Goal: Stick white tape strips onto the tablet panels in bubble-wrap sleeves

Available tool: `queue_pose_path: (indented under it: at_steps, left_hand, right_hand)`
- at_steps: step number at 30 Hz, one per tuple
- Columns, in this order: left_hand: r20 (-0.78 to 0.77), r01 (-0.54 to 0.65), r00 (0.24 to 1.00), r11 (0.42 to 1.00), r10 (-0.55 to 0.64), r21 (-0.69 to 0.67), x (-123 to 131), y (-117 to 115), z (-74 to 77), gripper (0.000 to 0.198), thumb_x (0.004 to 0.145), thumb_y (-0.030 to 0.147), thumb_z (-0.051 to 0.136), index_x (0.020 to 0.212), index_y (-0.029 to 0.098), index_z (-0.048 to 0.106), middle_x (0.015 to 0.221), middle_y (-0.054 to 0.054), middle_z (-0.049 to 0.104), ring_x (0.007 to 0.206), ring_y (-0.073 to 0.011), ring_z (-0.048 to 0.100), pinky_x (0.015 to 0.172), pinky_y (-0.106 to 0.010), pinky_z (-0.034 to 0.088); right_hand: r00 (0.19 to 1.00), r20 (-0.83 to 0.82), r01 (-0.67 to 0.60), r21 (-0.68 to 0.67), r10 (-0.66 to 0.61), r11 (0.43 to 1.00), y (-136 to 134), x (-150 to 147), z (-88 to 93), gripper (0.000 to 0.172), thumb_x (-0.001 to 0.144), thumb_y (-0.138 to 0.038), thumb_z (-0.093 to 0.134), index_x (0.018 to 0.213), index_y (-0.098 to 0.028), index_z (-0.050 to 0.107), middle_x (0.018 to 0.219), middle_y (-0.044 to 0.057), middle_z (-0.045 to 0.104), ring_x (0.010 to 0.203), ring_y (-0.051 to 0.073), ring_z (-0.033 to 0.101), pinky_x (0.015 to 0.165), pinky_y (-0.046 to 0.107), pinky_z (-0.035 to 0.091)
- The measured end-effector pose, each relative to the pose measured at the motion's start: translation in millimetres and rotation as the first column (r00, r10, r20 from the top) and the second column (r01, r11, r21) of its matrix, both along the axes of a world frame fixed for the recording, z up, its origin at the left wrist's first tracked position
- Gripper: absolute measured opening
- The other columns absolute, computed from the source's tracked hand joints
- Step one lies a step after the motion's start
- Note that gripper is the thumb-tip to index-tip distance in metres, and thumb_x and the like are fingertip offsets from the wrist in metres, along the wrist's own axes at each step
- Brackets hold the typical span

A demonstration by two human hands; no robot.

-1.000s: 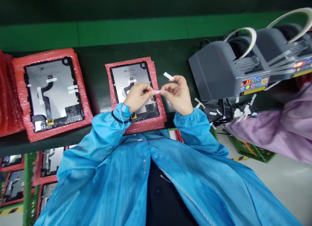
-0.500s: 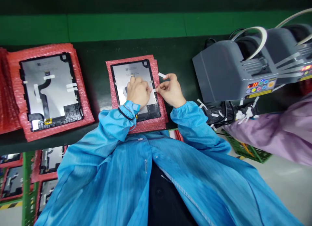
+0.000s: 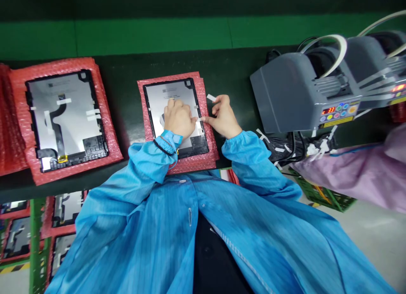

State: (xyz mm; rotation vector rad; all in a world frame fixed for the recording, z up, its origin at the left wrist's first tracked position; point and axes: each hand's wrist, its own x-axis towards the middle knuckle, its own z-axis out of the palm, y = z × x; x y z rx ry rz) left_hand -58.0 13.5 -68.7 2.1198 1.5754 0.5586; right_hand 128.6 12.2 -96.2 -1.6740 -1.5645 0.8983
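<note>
A tablet panel (image 3: pixel 171 89) with a silver back and black frame lies on red bubble wrap (image 3: pixel 203 93) in front of me. My left hand (image 3: pixel 179 118) rests over the panel's middle, its fingers curled and its thumb at the right edge, by a small white strip (image 3: pixel 198 119). What lies under those fingers is hidden. My right hand (image 3: pixel 224 117) is just right of the panel, with the thumb tip at the strip's outer end. Another white tape strip (image 3: pixel 211 98) sticks out from its curled fingers, above the bubble wrap's right side.
At the left, a second panel (image 3: pixel 72 91) with white tapes lies on red bubble wrap. Grey tape dispensers (image 3: pixel 285 91) stand at the right, above black cables with tape scraps. A person's purple sleeve (image 3: pixel 358 171) reaches in from the right. Green crates (image 3: pixel 336 199) are below.
My right thumb has straightened at the strip, and its index finger has drawn back from it. My left hand has barely moved. The purple sleeve at the right has shifted.
</note>
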Motion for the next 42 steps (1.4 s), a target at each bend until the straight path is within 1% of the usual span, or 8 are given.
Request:
queue_pose_path:
  at_steps: [5, 9, 13, 20, 23, 28, 33, 42]
  left_hand:
    - [0.092, -0.032, 0.995, 0.998, 0.027, 0.053, -13.1, 10.9, 0.6, 0.003, 0.086, 0.023, 0.067, 0.085, 0.020, 0.066, 0.098, -0.008, 0.065, 0.110, -0.0331, 0.057, 0.102, -0.053, 0.043]
    - [0.219, 0.104, 0.969, 0.994, -0.111, 0.045, -17.8, 23.3, 3.8, 0.017, 0.095, 0.036, 0.061, 0.087, 0.022, 0.066, 0.087, -0.004, 0.063, 0.095, -0.0237, 0.058, 0.101, -0.044, 0.044]
    - [0.251, 0.181, 0.952, 0.983, -0.177, 0.006, -16.1, 26.2, 7.2, 0.022, 0.095, 0.037, 0.062, 0.081, 0.021, 0.063, 0.084, -0.003, 0.063, 0.093, -0.0221, 0.057, 0.096, -0.040, 0.045]
    - [0.197, 0.131, 0.974, 0.986, -0.109, -0.100, -12.1, 26.0, 6.1, 0.020, 0.092, 0.026, 0.061, 0.073, 0.018, 0.061, 0.083, -0.005, 0.064, 0.092, -0.0226, 0.059, 0.097, -0.042, 0.045]
    - [0.196, 0.126, 0.975, 0.987, -0.104, -0.099, -11.0, 26.1, 0.7, 0.022, 0.092, 0.030, 0.060, 0.074, 0.019, 0.061, 0.083, -0.005, 0.064, 0.092, -0.0231, 0.059, 0.097, -0.043, 0.046]
    - [0.156, 0.005, 0.988, 1.000, -0.001, -0.021, -6.6, 22.2, -15.0, 0.027, 0.091, 0.039, 0.064, 0.073, 0.020, 0.061, 0.089, -0.010, 0.066, 0.108, -0.0319, 0.056, 0.101, -0.050, 0.044]
    - [0.140, -0.038, 0.989, 0.999, 0.039, -0.010, -1.1, 17.9, -20.5, 0.026, 0.090, 0.036, 0.069, 0.073, 0.019, 0.059, 0.094, -0.013, 0.065, 0.118, -0.0386, 0.052, 0.106, -0.056, 0.038]
    - [0.085, -0.027, 0.996, 1.000, 0.027, -0.008, 0.3, 14.3, -19.0, 0.024, 0.092, 0.035, 0.066, 0.076, 0.018, 0.061, 0.100, -0.015, 0.066, 0.121, -0.0400, 0.050, 0.107, -0.057, 0.036]
  right_hand:
    - [0.984, -0.153, -0.086, 0.027, 0.089, 0.996, 1.3, 12.5, 11.5, 0.040, 0.083, -0.054, 0.073, 0.096, -0.024, 0.050, 0.076, -0.004, 0.050, 0.070, 0.013, 0.048, 0.069, 0.029, 0.045]
    - [0.939, -0.244, -0.234, 0.057, 0.241, 0.971, -5.4, 5.7, 31.6, 0.058, 0.084, -0.081, 0.055, 0.085, -0.023, 0.055, 0.074, -0.001, 0.051, 0.072, 0.014, 0.049, 0.072, 0.030, 0.046]
    - [0.928, -0.222, -0.294, 0.053, 0.299, 0.954, -9.9, -0.9, 42.9, 0.068, 0.078, -0.089, 0.052, 0.082, -0.022, 0.057, 0.075, 0.000, 0.055, 0.075, 0.016, 0.051, 0.075, 0.032, 0.047]
    - [0.989, -0.011, -0.148, 0.038, 0.148, 0.988, -6.1, 1.6, 38.6, 0.049, 0.087, -0.068, 0.062, 0.083, -0.020, 0.064, 0.080, 0.004, 0.064, 0.076, 0.018, 0.055, 0.075, 0.034, 0.047]
    - [0.984, 0.006, -0.176, 0.021, 0.175, 0.984, -2.4, -2.0, 34.9, 0.033, 0.089, -0.052, 0.066, 0.081, -0.020, 0.062, 0.078, 0.003, 0.063, 0.074, 0.017, 0.054, 0.073, 0.033, 0.047]
    - [0.963, 0.182, -0.213, 0.069, 0.198, 0.975, 4.6, -9.9, 23.5, 0.013, 0.088, -0.022, 0.062, 0.076, -0.021, 0.058, 0.082, 0.004, 0.062, 0.086, 0.022, 0.056, 0.091, 0.041, 0.046]
    - [0.940, 0.287, -0.218, 0.098, 0.182, 0.971, 7.7, -11.6, 12.4, 0.014, 0.088, -0.018, 0.063, 0.076, -0.022, 0.058, 0.087, 0.007, 0.062, 0.096, 0.026, 0.056, 0.101, 0.049, 0.042]
    - [0.929, 0.329, -0.200, 0.063, 0.169, 0.978, 5.5, -15.4, 14.7, 0.014, 0.085, -0.018, 0.065, 0.074, -0.021, 0.058, 0.087, 0.007, 0.063, 0.093, 0.026, 0.058, 0.100, 0.048, 0.042]
